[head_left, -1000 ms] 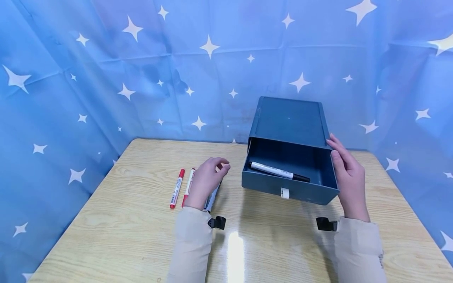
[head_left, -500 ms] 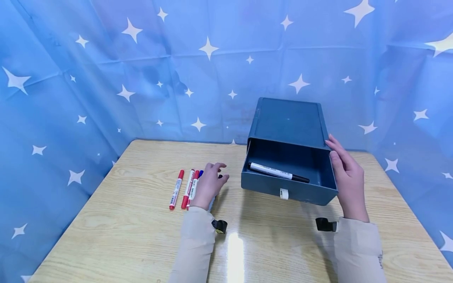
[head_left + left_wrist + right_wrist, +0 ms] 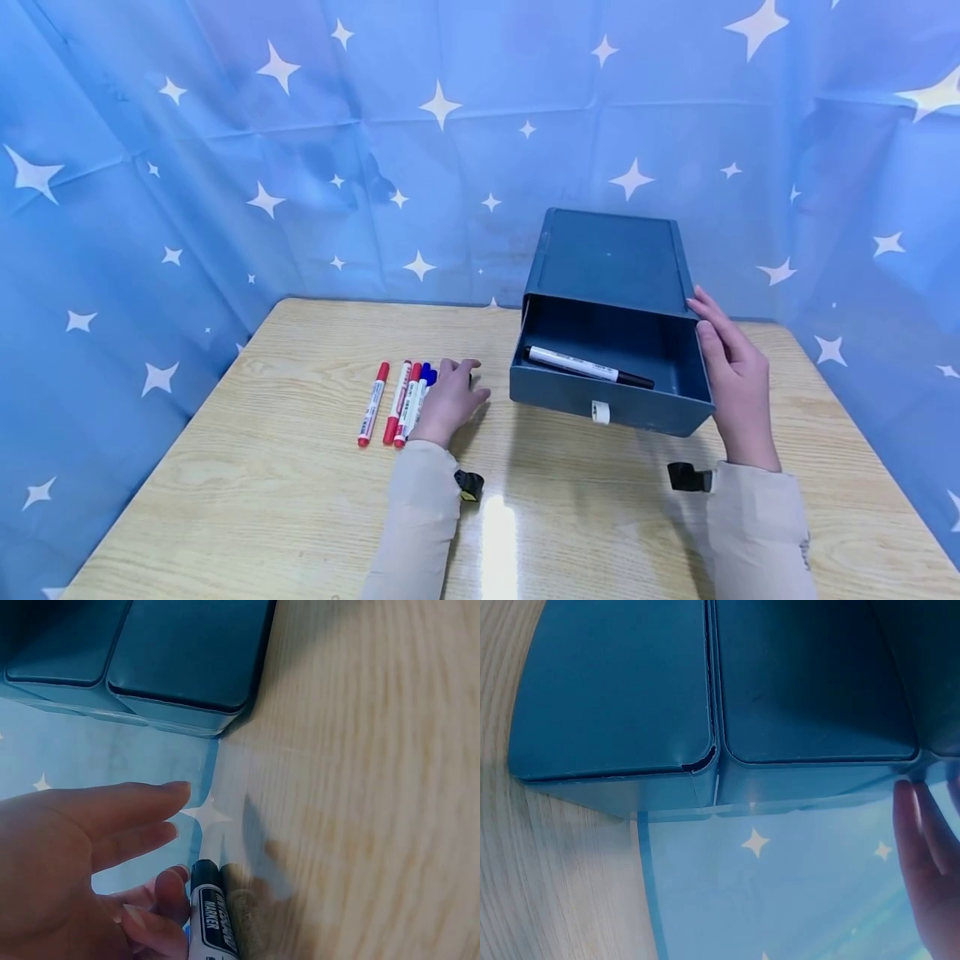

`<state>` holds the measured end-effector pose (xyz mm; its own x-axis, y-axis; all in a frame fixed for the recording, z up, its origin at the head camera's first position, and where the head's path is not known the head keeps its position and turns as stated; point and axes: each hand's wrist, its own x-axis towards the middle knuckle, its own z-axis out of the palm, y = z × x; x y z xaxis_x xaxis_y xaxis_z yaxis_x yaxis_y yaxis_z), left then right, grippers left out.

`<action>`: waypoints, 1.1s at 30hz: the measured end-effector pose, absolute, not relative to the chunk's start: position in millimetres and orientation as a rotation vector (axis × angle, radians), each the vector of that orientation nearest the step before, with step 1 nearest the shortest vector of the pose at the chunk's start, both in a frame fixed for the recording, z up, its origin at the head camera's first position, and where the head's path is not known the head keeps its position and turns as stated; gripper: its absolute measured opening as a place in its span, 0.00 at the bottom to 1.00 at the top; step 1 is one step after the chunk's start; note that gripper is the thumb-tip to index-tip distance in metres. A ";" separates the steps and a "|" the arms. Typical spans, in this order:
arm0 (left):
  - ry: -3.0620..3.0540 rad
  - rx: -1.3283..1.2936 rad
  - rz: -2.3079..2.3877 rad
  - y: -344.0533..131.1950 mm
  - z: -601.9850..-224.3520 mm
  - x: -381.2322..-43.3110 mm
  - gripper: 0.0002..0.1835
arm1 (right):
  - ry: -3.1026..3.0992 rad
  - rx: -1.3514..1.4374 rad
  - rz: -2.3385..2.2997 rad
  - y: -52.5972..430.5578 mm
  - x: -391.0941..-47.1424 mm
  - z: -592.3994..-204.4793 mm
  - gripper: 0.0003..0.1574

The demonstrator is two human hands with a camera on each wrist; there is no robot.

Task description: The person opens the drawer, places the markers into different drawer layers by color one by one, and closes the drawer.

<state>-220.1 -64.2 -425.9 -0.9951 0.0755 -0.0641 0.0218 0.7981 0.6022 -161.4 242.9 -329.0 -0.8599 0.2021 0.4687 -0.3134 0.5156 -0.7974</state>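
My left hand (image 3: 448,402) reaches low over the markers on the table, with thumb and fingers apart. In the left wrist view, a black-capped marker (image 3: 212,922) lies right by the lower fingertips. Two red markers (image 3: 397,404) and a blue-capped marker (image 3: 425,379) lie beside the hand, partly covered by it. A separate red-capped marker (image 3: 372,406) is further left. My right hand (image 3: 738,392) rests against the right side of the dark blue drawer box (image 3: 611,258), fingers fairly straight. Its top drawer (image 3: 660,417) is pulled out and holds a black-and-white marker (image 3: 573,363).
The wooden table (image 3: 247,467) ends at a blue curtain with white stars (image 3: 487,150) behind and at the sides. A small white tab (image 3: 601,412) sits on the drawer front. Lower drawer fronts (image 3: 615,690) show in the right wrist view.
My left hand has moved slightly right and down towards the table, its fingers spreading, and more of the red and blue markers shows. The right hand stays at the box.
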 end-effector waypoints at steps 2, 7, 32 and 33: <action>2.896 0.067 0.959 -63.2 -427.0 -220.6 0.28 | -2.244 0.093 1.333 242.8 -161.1 -329.1 0.21; 2.888 0.039 0.940 -61.1 -429.8 -220.8 0.27 | -2.247 0.085 1.340 243.3 -160.9 -331.1 0.21; 2.846 0.053 0.904 -60.6 -434.0 -221.8 0.21 | -2.238 0.104 1.345 242.6 -161.6 -328.5 0.21; 2.859 0.053 0.888 -60.6 -433.4 -221.9 0.21 | -2.235 0.107 1.346 242.7 -162.1 -328.6 0.21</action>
